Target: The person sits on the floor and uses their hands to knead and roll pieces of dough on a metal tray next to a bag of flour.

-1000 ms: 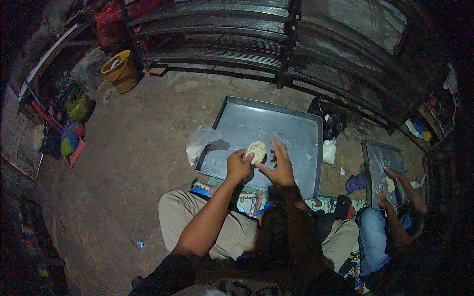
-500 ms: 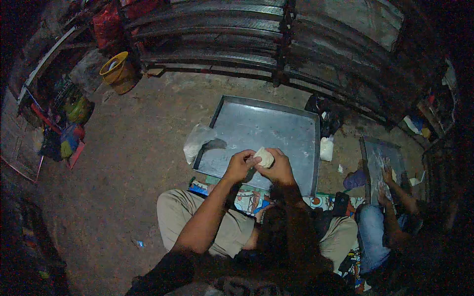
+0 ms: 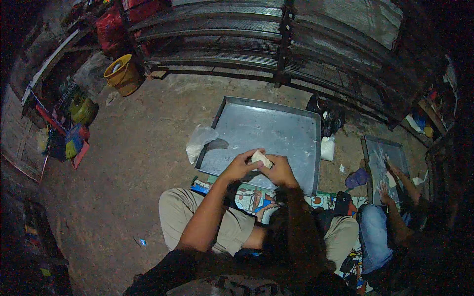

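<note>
Between my two hands is a small pale lump of dough (image 3: 261, 159), held above the near part of a large metal tray (image 3: 269, 123). My left hand (image 3: 240, 166) closes on its left side, fingers curled around it. On the other side my right hand (image 3: 280, 171) grips the dough with thumb and fingers. Some of the lump is hidden by my fingers. White floury smears mark the tray's bottom. A clear plastic bag of white powder (image 3: 196, 143) leans at the tray's left rim.
Right of the tray stands another white bag (image 3: 327, 148) beside a purple cloth (image 3: 356, 178). Another person's hands (image 3: 386, 192) work over a smaller floured tray (image 3: 373, 163). A yellow bucket (image 3: 122, 76) stands far left, near metal racks (image 3: 212, 42). A dark phone (image 3: 341, 203) lies by my right knee.
My hands have turned the dough; it now shows a narrower, angular side and more of it is covered by fingers. The other person's hands have shifted on their tray.
</note>
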Demonstrator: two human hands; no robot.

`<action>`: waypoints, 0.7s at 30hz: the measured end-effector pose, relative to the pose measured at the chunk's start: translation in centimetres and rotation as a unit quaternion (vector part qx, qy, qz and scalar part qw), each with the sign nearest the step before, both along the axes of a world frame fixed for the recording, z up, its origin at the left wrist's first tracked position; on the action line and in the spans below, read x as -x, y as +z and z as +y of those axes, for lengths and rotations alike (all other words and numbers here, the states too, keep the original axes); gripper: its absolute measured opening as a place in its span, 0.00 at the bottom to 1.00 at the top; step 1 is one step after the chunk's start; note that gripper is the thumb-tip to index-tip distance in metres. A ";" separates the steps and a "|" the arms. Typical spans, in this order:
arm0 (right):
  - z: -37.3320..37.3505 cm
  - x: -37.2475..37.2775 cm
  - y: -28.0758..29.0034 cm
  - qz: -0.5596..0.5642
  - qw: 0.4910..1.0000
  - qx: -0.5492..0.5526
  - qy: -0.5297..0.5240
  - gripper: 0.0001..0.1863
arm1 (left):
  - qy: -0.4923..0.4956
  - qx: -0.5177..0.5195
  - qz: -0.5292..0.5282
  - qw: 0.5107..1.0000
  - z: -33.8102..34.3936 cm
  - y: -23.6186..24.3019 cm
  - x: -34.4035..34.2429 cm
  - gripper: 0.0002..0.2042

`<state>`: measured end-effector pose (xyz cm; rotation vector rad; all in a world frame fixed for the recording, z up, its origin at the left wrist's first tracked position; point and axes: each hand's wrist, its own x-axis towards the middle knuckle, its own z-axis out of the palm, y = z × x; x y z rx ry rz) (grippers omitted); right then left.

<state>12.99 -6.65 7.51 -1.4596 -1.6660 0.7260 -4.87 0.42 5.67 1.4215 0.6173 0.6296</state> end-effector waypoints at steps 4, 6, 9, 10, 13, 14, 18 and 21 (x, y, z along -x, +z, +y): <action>-0.5 0.5 1.3 0.007 0.998 0.058 -0.020 0.18 | -0.006 0.013 -0.021 1.000 0.1 -0.2 0.3 0.20; -0.5 0.4 1.1 -0.008 0.996 0.084 -0.042 0.17 | 0.022 0.020 -0.002 1.000 0.0 -0.3 0.1 0.17; -0.1 0.7 1.0 0.000 0.993 0.110 -0.046 0.17 | 0.082 0.001 0.017 0.997 -0.1 -0.3 -0.1 0.15; 0.1 0.8 0.7 0.011 0.994 0.104 -0.038 0.18 | 0.104 -0.010 0.023 0.994 0.0 -0.5 -0.1 0.14; 0.9 1.5 -1.1 0.056 0.995 0.085 -0.014 0.21 | 0.167 -0.009 0.002 0.986 0.2 -1.6 -0.4 0.14; 1.1 1.8 -1.9 0.078 0.994 0.078 -0.006 0.22 | 0.186 -0.004 -0.012 0.983 0.3 -2.3 -0.4 0.13; 1.6 2.1 -3.1 -0.003 0.998 0.059 -0.011 0.24 | 0.273 -0.004 0.044 0.961 1.0 -3.0 -0.2 0.15; 0.9 3.0 -1.5 -0.021 0.997 0.052 -0.054 0.22 | 0.270 0.043 -0.013 0.962 1.0 -3.5 -0.5 0.16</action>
